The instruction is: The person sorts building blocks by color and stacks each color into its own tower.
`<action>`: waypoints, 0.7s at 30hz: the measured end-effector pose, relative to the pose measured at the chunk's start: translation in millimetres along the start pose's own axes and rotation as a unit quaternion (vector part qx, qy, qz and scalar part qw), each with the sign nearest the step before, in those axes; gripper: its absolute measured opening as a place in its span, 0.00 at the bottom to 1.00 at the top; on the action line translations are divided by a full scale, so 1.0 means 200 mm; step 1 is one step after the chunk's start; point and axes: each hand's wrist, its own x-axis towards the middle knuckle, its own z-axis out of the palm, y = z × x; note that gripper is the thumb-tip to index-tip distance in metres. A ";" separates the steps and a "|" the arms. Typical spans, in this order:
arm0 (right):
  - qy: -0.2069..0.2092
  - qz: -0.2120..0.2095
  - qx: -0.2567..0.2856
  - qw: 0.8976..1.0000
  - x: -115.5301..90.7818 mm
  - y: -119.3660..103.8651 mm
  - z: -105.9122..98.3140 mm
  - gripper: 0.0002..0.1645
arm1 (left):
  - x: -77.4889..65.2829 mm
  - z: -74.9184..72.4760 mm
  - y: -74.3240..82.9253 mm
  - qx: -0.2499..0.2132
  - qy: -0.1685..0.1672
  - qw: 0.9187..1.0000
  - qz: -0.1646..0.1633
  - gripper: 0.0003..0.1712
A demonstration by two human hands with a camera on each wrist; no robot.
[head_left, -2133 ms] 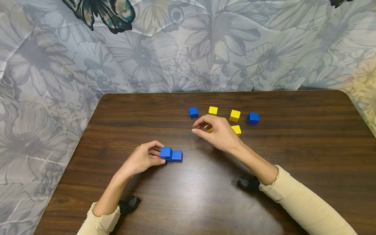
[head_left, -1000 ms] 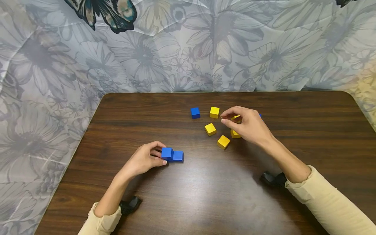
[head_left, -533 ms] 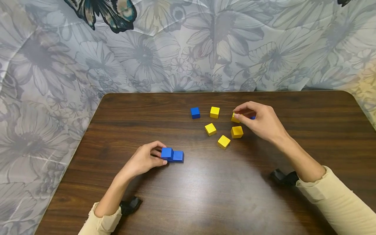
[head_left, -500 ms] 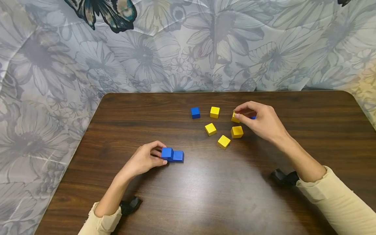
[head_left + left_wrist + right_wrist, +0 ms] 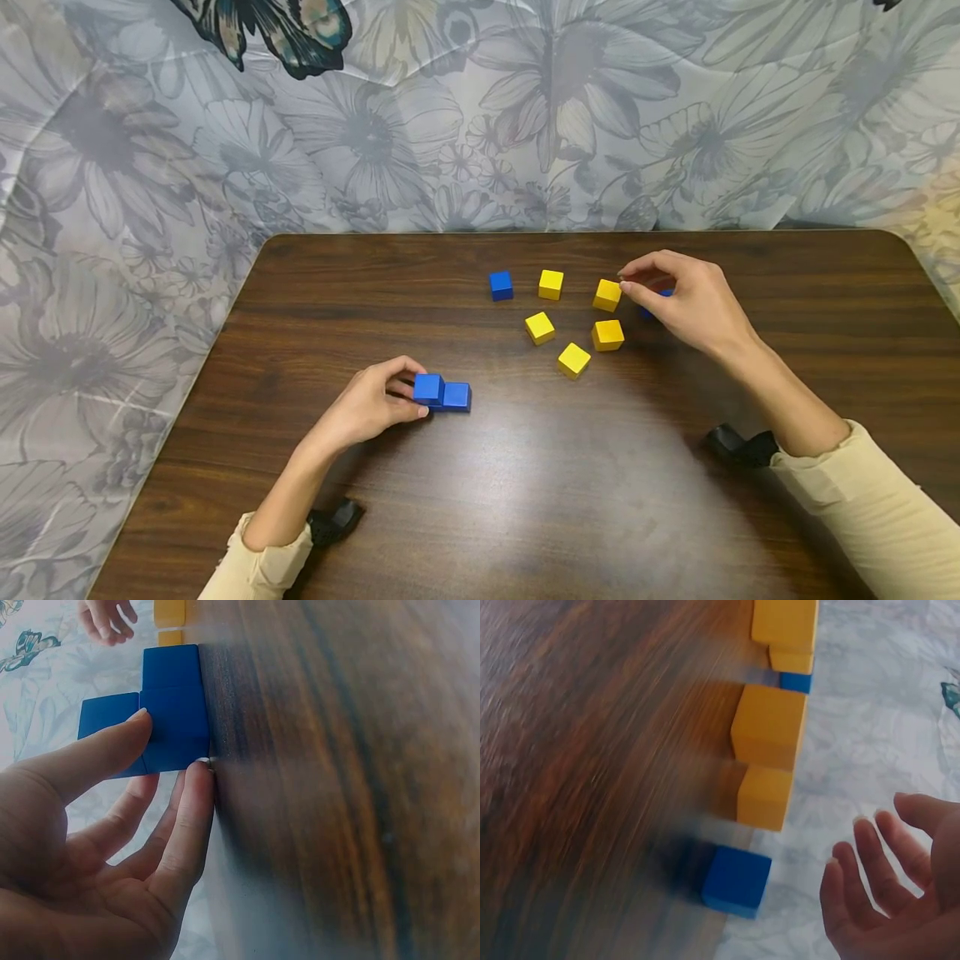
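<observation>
My left hand (image 5: 372,402) grips a small group of blue cubes on the table. One blue cube (image 5: 428,388) sits on top of a lower one, and another blue cube (image 5: 457,397) stands beside that lower cube on the right. In the left wrist view, the thumb lies against the blue cubes (image 5: 176,724) and a fingertip touches them low down near the tabletop. My right hand (image 5: 693,302) hovers with loosely bent fingers and holds nothing. It partly hides a single blue cube (image 5: 666,293); the right wrist view shows that blue cube (image 5: 736,879) apart from the fingers.
Several yellow cubes lie scattered at the back middle, among them one yellow cube (image 5: 607,295) near my right fingertips and one yellow cube (image 5: 574,361) nearest the front. A lone blue cube (image 5: 501,286) is left of them. Flowered cloth (image 5: 450,125) hangs behind the wooden table (image 5: 525,500).
My right hand has moved right, from over the yellow cubes to the blue cube at the far right. The left hand stays at its blue cubes.
</observation>
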 end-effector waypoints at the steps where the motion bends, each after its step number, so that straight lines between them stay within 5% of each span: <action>1: 0.001 0.002 0.001 1.000 0.00 0.01 0.00 0.11 | 0.00 0.00 0.00 0.000 0.000 1.000 0.001 0.23; 21: 0.012 0.021 -0.003 1.000 0.00 0.14 -0.04 0.12 | 0.00 0.00 0.00 0.001 0.005 1.000 0.006 0.22</action>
